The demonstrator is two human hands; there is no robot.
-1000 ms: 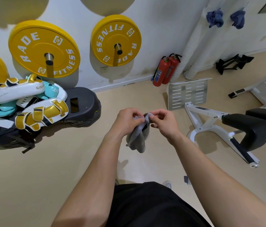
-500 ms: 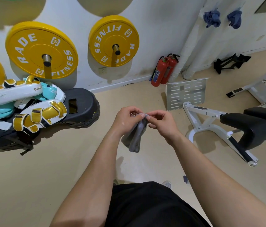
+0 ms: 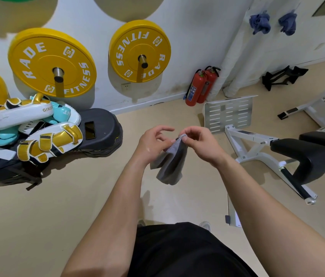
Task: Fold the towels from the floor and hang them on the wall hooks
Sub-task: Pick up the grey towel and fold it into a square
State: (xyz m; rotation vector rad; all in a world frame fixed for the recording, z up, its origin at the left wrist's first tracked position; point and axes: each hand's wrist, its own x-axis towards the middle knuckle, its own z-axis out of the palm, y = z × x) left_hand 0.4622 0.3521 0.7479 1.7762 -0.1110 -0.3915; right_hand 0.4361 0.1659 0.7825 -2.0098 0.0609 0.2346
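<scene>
A small grey towel (image 3: 170, 164) hangs folded in front of me at waist height above the floor. My right hand (image 3: 199, 143) pinches its top edge between thumb and forefinger. My left hand (image 3: 153, 143) holds the towel's left side low in its fingers, with the index finger stretched out above the cloth. Two blue towels (image 3: 260, 22) (image 3: 288, 22) hang bunched on hooks on the white wall at the upper right.
Yellow weight plates (image 3: 51, 62) (image 3: 139, 50) hang on the wall ahead. Boxing pads and a black bag (image 3: 43, 136) lie at the left. Two red fire extinguishers (image 3: 199, 86) stand in the corner. A white machine frame with black pads (image 3: 305, 156) stands at the right.
My left hand has loosened at the top, its index finger now stretched out. The right hand has shifted a little along the towel's top edge, and the cloth hangs longer.
</scene>
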